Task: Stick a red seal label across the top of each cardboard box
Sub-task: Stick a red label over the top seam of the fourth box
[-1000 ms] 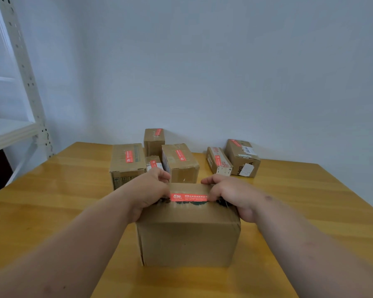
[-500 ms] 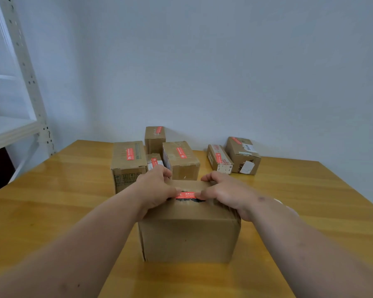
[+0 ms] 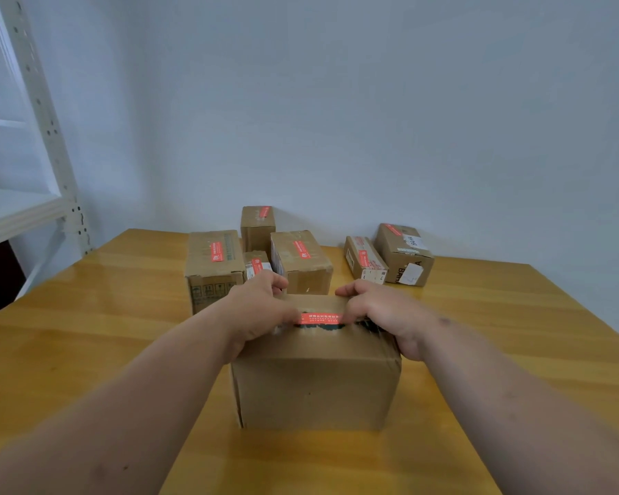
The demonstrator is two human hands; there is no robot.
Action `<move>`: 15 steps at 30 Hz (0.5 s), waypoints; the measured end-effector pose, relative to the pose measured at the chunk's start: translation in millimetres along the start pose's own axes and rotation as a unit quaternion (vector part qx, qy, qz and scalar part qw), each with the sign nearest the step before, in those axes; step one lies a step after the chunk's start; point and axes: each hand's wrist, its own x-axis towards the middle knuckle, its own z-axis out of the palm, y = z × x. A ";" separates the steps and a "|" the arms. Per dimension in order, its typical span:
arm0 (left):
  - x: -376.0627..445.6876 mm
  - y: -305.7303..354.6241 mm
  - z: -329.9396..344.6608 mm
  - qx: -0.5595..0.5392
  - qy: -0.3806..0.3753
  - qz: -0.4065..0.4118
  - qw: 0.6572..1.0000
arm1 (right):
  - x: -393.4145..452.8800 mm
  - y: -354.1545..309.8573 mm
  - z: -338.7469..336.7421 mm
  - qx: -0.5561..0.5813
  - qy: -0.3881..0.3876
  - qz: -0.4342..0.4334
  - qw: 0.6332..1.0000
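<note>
A brown cardboard box (image 3: pixel 315 387) stands on the wooden table (image 3: pixel 86 334) right in front of me. A red seal label (image 3: pixel 320 318) lies across its top; only its middle shows. My left hand (image 3: pixel 261 309) covers the label's left end and my right hand (image 3: pixel 383 312) covers its right end. Both hands press down on the box top with fingers curled and thumbs on the label. Dark printed tape shows just below the label.
Several smaller boxes with red labels stand behind: a left box (image 3: pixel 213 259), a tall rear box (image 3: pixel 257 223), a middle box (image 3: pixel 301 259), and two at the right (image 3: pixel 363 257) (image 3: pixel 404 253). A white metal shelf (image 3: pixel 33 101) rises at the left. A wall lies behind.
My two hands have slid toward each other along the label, so less of the red strip shows between them than a second ago. The box has stayed in place.
</note>
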 end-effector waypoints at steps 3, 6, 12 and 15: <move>-0.3 3.1 7.7 0.087 0.066 0.011 0.994 | 0.4 -0.7 5.7 -0.065 0.033 -0.012 0.997; 5.9 0.2 4.3 0.037 0.039 -0.006 0.999 | 0.4 0.7 0.0 -0.034 0.007 0.001 0.999; 7.1 -2.4 8.2 0.063 0.066 0.013 0.996 | 3.6 -1.5 7.5 -0.072 0.051 -0.012 0.996; 3.7 2.9 9.9 0.086 0.080 0.019 0.993 | 5.0 -1.2 7.9 -0.079 0.056 -0.012 0.995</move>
